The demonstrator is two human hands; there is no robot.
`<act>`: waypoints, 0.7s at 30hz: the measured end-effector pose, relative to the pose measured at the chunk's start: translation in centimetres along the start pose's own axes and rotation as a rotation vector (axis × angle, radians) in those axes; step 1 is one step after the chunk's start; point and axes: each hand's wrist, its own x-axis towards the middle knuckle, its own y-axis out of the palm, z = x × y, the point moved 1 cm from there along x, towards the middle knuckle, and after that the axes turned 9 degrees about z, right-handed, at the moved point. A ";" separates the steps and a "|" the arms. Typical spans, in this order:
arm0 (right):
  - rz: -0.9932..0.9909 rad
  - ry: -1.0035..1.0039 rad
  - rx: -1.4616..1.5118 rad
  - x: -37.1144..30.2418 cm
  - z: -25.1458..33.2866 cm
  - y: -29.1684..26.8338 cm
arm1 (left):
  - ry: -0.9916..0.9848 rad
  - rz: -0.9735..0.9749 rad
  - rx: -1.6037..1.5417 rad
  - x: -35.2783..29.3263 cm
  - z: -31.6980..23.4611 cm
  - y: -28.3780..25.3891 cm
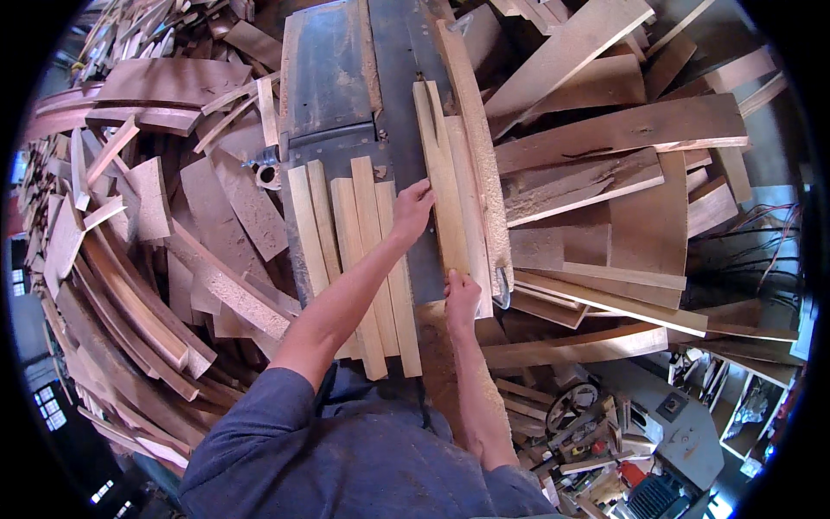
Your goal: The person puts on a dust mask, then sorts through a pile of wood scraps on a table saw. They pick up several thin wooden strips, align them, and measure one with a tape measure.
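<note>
While the dark blue shirt (363, 458) fills the nearest ground, the right hand (463, 298) sits just beyond it at the near end of a narrow wooden strip (446, 203), which it seems to pinch between thumb and curled fingers; the underside of this grip is hidden. Left of it, several loose strips (348, 216) lie roughly side by side, near ends overhanging the metal table (399, 112), with the left forearm crossing above them. Farther along, the left hand (415, 209) has its fingers curled in, fingertips against the held strip's left edge; cannot tell how firmly they press. The held strip lies lengthwise on the table, with a paler strip (469, 208) between it and the sawdust-coated wooden fence (481, 160). Toward its far end a dark line parts the wood, while the near portion looks whole. Judgement: this piece is partway through a lengthwise cut, its nearer length remaining. Whether the loose strips are finished or waiting cannot be told, so overall progress is uncertain. Farther out, broad boards (622, 134) are piled to the right and curved pieces (143, 307) to the left.
</note>
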 end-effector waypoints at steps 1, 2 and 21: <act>0.001 -0.006 0.008 0.2 -0.1 0.0 | -0.007 -0.001 0.020 0.2 -0.2 0.0; 0.005 -0.013 0.009 0.4 -0.2 0.1 | -0.013 -0.002 0.039 0.3 -0.3 -0.1; 0.013 -0.021 0.069 3.1 1.1 1.3 | -0.067 0.022 0.101 3.0 -1.6 -1.2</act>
